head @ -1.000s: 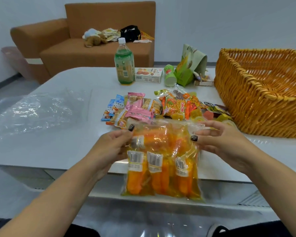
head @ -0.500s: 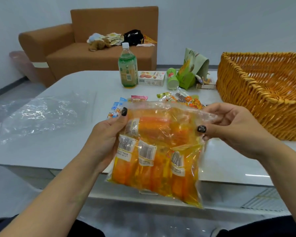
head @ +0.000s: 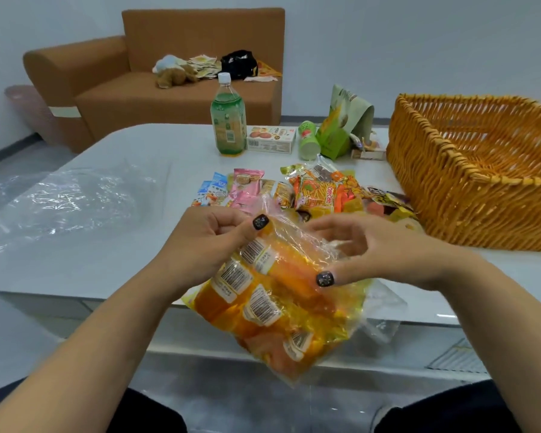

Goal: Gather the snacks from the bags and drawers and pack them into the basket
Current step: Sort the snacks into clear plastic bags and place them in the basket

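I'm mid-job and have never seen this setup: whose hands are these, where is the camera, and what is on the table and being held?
No machine here: a person's bare hands, filmed from a head-worn camera looking forward and down. The left hand and right hand both grip a clear plastic bag of orange snack packs above the near edge of the white table. On the table lie loose snack packets, a green bottle, a small box, an empty clear bag and the wicker basket.

Snack packets [head: 294,192] lie on the table [head: 107,245], basket [head: 469,195] right, bottle [head: 228,120] behind.
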`<state>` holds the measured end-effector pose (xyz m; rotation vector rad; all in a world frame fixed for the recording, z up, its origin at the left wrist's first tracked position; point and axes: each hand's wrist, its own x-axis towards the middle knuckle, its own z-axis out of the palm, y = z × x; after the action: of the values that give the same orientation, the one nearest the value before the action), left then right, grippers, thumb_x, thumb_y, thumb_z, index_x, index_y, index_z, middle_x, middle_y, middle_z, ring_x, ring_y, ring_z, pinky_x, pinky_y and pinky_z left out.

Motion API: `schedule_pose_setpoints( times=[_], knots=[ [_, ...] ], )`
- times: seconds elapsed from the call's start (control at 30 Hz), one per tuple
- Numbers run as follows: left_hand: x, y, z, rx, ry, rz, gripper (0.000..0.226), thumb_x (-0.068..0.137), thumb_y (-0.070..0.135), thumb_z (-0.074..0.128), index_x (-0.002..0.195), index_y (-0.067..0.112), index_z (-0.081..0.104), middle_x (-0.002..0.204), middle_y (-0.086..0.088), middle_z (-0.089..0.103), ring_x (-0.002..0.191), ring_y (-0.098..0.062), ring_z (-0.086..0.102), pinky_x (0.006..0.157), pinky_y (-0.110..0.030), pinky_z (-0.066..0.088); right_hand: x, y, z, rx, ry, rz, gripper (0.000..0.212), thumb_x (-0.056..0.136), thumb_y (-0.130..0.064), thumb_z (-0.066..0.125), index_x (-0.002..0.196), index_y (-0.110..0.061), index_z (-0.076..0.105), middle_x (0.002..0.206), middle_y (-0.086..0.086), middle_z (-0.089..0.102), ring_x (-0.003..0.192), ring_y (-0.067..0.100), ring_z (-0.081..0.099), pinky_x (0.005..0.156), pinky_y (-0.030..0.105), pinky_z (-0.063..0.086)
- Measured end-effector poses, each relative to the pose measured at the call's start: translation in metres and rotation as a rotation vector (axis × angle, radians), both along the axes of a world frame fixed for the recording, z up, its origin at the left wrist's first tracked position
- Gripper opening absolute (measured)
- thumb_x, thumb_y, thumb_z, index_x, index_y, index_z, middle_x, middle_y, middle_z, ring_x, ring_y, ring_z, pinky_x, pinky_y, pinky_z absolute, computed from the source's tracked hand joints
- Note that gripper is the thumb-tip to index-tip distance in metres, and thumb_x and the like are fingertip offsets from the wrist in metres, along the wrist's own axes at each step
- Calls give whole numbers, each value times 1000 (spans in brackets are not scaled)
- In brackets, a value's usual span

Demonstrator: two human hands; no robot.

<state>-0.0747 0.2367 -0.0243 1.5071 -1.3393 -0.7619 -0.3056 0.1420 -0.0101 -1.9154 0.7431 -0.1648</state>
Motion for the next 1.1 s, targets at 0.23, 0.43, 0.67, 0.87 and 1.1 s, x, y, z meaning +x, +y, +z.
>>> schedule_pose_setpoints(
  times=[0.23,0.43,0.67,0.87,1.1],
  knots=[
    [-11,-4,8,-3,107,119,29,67,49,66,73,22,75,74,1,75,71,-13,71,73,-31,56,11,11,-9,38,8,-17,71,66,-40,86,128,-36,53,114,-15,68,102,5,65,93,30,53],
    [-26,-17,11,-3,105,192,17,84,40,66,82,26,74,77,10,75,73,-4,70,73,-25,55,2,12,-3,89,-90,-89,47,73,-19,81,111,-36,60,101,-15,72,92,5,69,80,22,56],
    [-50,-55,43,-96,120,284,29,92,18,64,117,32,57,107,17,70,97,0,65,80,-22,53,-36,-22,49,-15,-91,-247,49,70,-23,81,110,-39,57,104,-4,71,89,13,71,76,30,59],
    [-76,-80,42,40,104,166,55,89,3,62,138,19,42,131,-1,59,116,-13,56,91,-29,51,-89,-61,122,-287,-154,-622,62,66,-36,87,118,-29,54,98,-3,71,79,14,71,66,24,56],
    [-94,-94,50,134,78,-17,39,89,3,61,120,24,51,122,1,64,106,-11,61,74,-21,51,-135,-117,161,-303,-174,-1022,46,77,-27,79,111,-7,56,91,9,64,73,19,61,58,26,46]
  ],
)
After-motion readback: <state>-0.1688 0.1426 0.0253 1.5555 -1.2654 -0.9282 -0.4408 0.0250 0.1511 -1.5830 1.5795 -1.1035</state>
